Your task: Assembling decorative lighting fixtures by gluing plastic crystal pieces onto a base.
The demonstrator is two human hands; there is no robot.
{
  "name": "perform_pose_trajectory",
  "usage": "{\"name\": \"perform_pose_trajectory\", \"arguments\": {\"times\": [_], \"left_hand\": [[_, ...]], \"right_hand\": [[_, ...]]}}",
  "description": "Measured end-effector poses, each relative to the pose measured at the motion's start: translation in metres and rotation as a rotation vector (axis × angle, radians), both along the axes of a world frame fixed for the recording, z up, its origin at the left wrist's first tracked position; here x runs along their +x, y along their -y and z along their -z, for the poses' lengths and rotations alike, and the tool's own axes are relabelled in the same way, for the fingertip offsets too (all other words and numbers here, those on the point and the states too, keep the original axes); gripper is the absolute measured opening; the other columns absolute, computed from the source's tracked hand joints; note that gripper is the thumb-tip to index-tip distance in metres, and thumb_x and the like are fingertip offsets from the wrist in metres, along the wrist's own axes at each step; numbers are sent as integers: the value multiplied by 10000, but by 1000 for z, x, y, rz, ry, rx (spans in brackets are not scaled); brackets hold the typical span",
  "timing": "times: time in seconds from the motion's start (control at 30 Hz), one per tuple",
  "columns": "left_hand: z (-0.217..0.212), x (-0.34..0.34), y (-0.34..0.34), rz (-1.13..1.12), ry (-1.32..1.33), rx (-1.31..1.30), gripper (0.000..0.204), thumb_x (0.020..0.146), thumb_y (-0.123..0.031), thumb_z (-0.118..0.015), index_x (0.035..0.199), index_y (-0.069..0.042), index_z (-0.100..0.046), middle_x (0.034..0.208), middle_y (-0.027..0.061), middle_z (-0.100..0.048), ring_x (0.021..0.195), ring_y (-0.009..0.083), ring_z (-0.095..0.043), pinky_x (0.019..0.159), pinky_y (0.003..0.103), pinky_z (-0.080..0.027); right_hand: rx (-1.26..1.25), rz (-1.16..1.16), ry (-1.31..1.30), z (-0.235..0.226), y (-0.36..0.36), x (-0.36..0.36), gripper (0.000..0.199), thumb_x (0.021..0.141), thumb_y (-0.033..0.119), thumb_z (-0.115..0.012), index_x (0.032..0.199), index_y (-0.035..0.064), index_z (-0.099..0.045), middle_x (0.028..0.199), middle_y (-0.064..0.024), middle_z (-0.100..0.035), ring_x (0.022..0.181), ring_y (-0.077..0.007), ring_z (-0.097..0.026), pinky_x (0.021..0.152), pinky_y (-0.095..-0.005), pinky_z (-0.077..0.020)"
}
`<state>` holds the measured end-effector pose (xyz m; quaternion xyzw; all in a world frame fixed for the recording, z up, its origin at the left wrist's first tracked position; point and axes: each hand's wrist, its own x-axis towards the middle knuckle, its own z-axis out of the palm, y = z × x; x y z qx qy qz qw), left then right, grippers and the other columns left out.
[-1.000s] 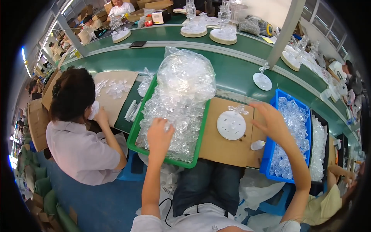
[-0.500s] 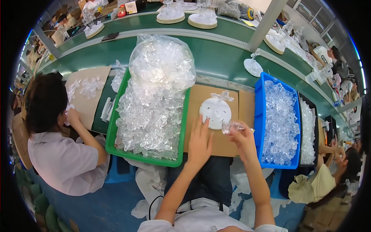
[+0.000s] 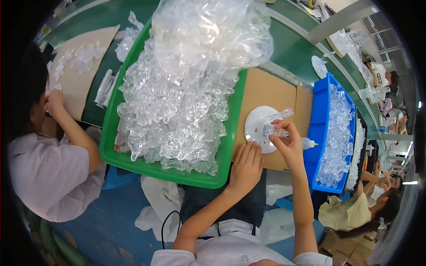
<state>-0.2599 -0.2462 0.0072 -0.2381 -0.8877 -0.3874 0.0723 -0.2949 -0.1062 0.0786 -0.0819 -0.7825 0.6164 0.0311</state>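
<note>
The right hand [image 3: 288, 144] pinches a clear plastic piece [image 3: 276, 131] over the white disc [image 3: 262, 128] (left hand [image 3: 245, 166] rests flat, fingers released, on the cardboard [image 3: 266, 91]).

Clear, glossy plastic pieces [image 3: 173, 115] are heaped in a smooth green plastic tray [image 3: 177, 175], topped by a crinkled transparent plastic bag [image 3: 208, 31]. A glassy clear piece [image 3: 276, 129] is pinched in the right hand [image 3: 288, 144] over a smooth white plastic disc [image 3: 256, 126]. Matt brown cardboard [image 3: 266, 91] is laid beneath. A shiny blue plastic bin [image 3: 318, 115] is seen alongside.
</note>
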Motion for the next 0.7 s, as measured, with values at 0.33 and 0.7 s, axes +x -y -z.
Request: {"name": "perform_pose_trajectory", "arguments": {"times": [0.33,0.7], "left_hand": [[13,3,9,77,-28,57,365,823,-156,-617,1151,1,-585,1262,148,-519,1284,305,-408,1041,527,-304],[19,7,10,65,-77,19,346,804,-118,-609,1132,-8,-598,1258,120,-535,1286,271,-423,1010,501,-342]], "right_hand": [[205,157,140,9,14,10,323,804,1,-677,1104,-31,-561,1082,-82,-610,907,-108,-585,806,-226,-482],[165,247,200,8,14,1,325,770,-21,-706,1063,-63,-573,990,-96,-629,768,-88,-602,693,-198,-483]]}}
